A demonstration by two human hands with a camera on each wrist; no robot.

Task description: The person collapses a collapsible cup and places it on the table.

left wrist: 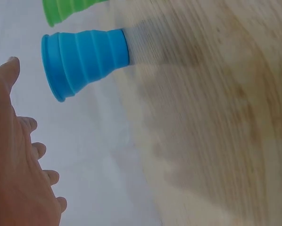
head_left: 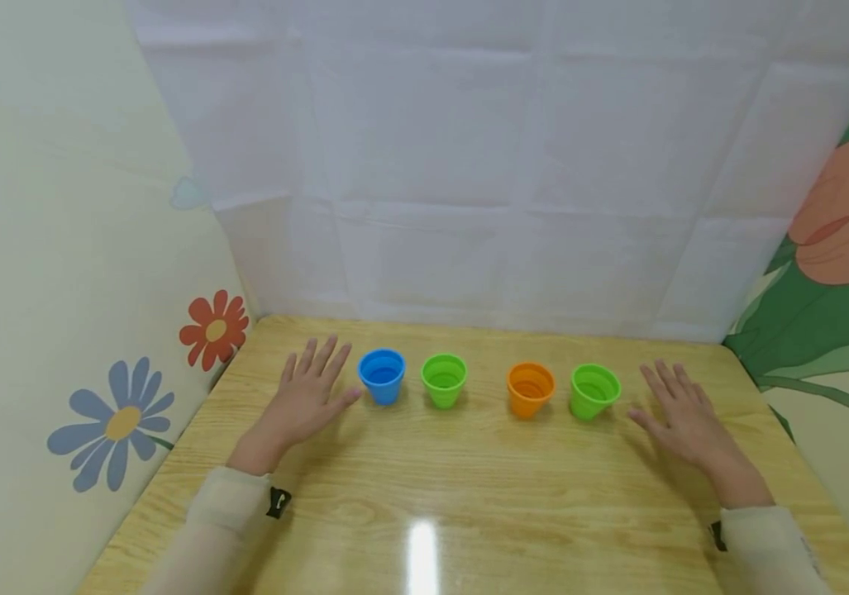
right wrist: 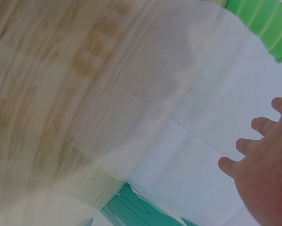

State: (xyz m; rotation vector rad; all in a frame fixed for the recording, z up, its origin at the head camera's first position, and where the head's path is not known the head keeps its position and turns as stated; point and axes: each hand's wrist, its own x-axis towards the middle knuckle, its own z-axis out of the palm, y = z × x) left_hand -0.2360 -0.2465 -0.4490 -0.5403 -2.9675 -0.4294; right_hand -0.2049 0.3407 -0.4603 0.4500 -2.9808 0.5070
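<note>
Two hands flank a row of ribbed, tapered cups standing upright on the wooden table. My left hand (head_left: 303, 406) is spread with nothing in it, its thumb close beside the blue cup (head_left: 383, 378). To the right of that cup stands a green cup (head_left: 444, 382), then after a wider gap an orange cup (head_left: 530, 390). Another green cup (head_left: 593, 392) ends the row, nearest to my right hand (head_left: 690, 430), whose fingers are also stretched out and hold nothing. In the left wrist view the blue cup (left wrist: 84, 59) lies beyond the thumb; the right wrist view catches part of the green cup (right wrist: 266, 26).
The wooden table (head_left: 364, 504) reaches back to a creased white cloth (head_left: 424, 165) hung behind it. A flower-printed panel (head_left: 45, 273) borders the left side, and another with large leaves and petals (head_left: 841, 314) borders the right.
</note>
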